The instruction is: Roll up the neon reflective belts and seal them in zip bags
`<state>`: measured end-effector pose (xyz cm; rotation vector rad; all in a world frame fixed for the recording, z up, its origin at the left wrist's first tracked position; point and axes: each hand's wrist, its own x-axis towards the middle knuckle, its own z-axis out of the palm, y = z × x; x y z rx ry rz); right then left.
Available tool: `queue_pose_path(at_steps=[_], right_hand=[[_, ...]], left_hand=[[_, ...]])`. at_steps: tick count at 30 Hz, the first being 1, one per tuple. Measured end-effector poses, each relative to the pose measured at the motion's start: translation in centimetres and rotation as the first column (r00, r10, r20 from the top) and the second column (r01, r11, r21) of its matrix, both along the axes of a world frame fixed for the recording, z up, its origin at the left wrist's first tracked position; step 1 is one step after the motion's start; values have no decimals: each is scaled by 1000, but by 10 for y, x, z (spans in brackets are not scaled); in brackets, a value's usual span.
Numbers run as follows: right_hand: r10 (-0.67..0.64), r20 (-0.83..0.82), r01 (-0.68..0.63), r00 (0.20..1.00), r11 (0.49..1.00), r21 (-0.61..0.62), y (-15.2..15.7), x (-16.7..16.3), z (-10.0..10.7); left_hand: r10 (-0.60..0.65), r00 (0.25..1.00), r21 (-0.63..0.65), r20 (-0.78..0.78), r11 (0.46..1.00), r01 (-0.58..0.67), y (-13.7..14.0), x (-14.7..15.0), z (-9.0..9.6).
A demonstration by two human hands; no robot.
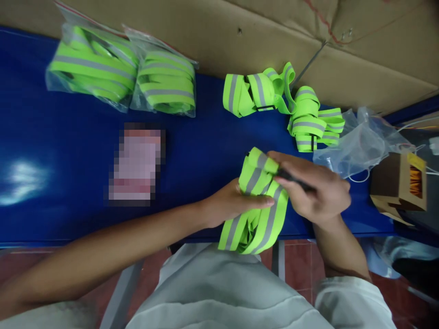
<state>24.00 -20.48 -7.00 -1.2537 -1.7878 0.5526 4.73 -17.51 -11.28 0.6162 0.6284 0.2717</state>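
Note:
A folded bundle of neon-green reflective strap point(274, 217) with grey stripes hangs over the front edge of the blue table. My left hand point(236, 203) is closed around its left side, the thumb lying across the front and the other fingers hidden behind. At the upper right of the bundle, my right hand point(317, 187) pinches a black piece point(297, 179) joined to the strap's end. Motion blurs that piece, so I cannot tell if it is a buckle or a band.
Two clear bags of green straps, a left one point(92, 66) and a right one point(166, 84), lie at the back left. Two loose strap bundles point(247, 93) point(307, 123) sit behind my hands. Rightward are clear plastic bags point(360, 137) and a cardboard box point(394, 183). A pixelated rectangle point(135, 164) lies left.

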Motion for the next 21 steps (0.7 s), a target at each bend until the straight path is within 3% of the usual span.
queue_pose_path(at_steps=[2,4,9,12,14,19,21], right_hand=[[112,114,-118,987,992,46,2,5,-6],[137,169,-147,976,988,49,3,9,-12],[-129,68,125,989,990,66,0,5,-12],[-201,6,200,980,977,76,-4,0,-8],[-169,61,165,984,984,72,-3,2,-8],[81,284,-86,955,996,4,3,12,-13],[47,256,-49,966,999,1,4,13,-13]], left_hand=[[44,999,35,18,998,-44,2,-1,2],[30,999,38,26,999,-31,3,-2,2],[-113,993,-64,38,991,115,-5,-4,0],[-136,991,-70,13,988,136,-9,-4,0],[-139,990,-67,1,988,138,-10,-4,0],[-76,997,6,9,997,76,-9,-6,-3],[-101,995,20,9,995,101,-10,-8,-3]])
